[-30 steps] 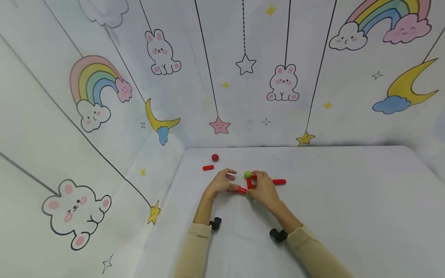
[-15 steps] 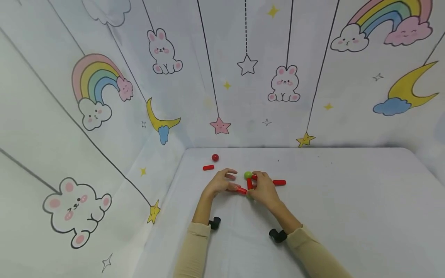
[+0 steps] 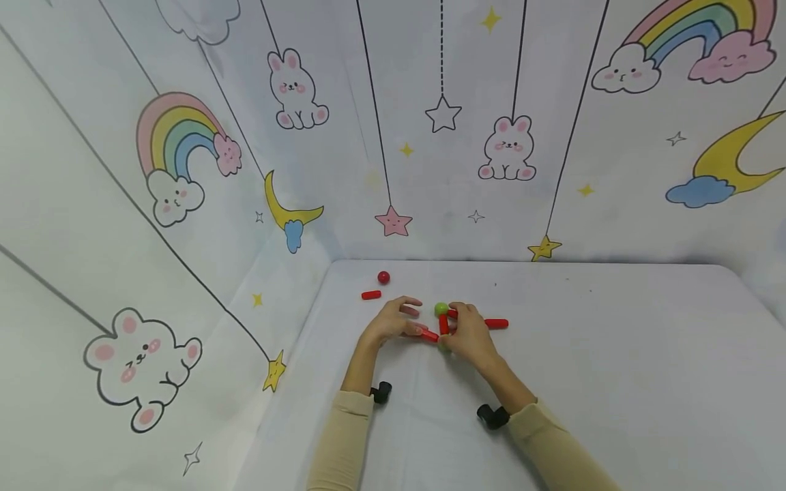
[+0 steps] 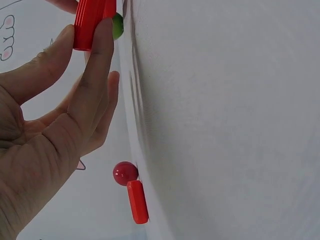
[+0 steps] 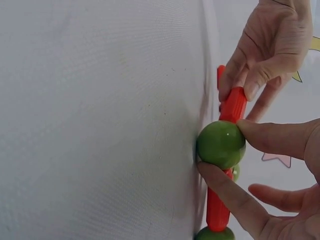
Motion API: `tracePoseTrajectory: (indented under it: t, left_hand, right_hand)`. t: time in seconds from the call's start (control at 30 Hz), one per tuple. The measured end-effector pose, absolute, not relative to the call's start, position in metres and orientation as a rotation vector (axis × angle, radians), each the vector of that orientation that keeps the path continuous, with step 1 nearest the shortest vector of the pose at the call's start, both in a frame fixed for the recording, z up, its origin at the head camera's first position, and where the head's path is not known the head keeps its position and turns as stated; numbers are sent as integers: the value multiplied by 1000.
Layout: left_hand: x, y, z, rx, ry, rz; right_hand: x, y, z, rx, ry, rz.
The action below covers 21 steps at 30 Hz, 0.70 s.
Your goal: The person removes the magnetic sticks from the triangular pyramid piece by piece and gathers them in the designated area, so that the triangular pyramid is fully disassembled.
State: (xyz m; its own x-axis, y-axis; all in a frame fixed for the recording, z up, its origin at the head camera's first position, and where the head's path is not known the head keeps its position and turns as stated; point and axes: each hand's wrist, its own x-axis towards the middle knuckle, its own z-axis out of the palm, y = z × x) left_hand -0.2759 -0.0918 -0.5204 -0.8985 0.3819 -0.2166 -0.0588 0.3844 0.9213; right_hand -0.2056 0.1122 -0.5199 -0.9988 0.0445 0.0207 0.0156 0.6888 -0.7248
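Observation:
My left hand (image 3: 391, 322) pinches a red rod (image 4: 90, 25) between thumb and fingers. The rod's far end meets a green ball (image 5: 221, 144), low at the white tabletop. My right hand (image 3: 471, 337) holds this ball between thumb and index finger. Another red rod (image 3: 443, 324) runs from near the held ball to a second green ball (image 3: 441, 309) farther back. Behind my right fingers a further red rod (image 3: 452, 313) partly shows. In the right wrist view, a red rod (image 5: 218, 205) below the held ball leads to a green ball (image 5: 215, 233) at the bottom edge.
A red ball (image 3: 383, 277) and a loose red rod (image 3: 371, 295) lie at the back left of the white table (image 3: 614, 354). One more red rod (image 3: 496, 323) lies right of my right hand. A cloth wall (image 3: 344, 136) with cartoon drawings stands behind the table.
The head view has shifted slightly, so the scene sits a little farther right. Both hands keep the same grip on the rod and the ball.

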Motion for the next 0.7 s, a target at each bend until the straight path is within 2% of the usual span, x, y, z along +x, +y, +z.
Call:
tracePoseTrajectory:
  t: [0.33, 0.7]
  left_hand:
    - [-286, -127, -514, 209, 2232, 1720]
    - [-290, -157, -509, 88, 2360, 1707]
  right_hand:
    - [-206, 119, -518, -68, -2855, 1250]
    - [-208, 122, -516, 14, -2846, 1273]
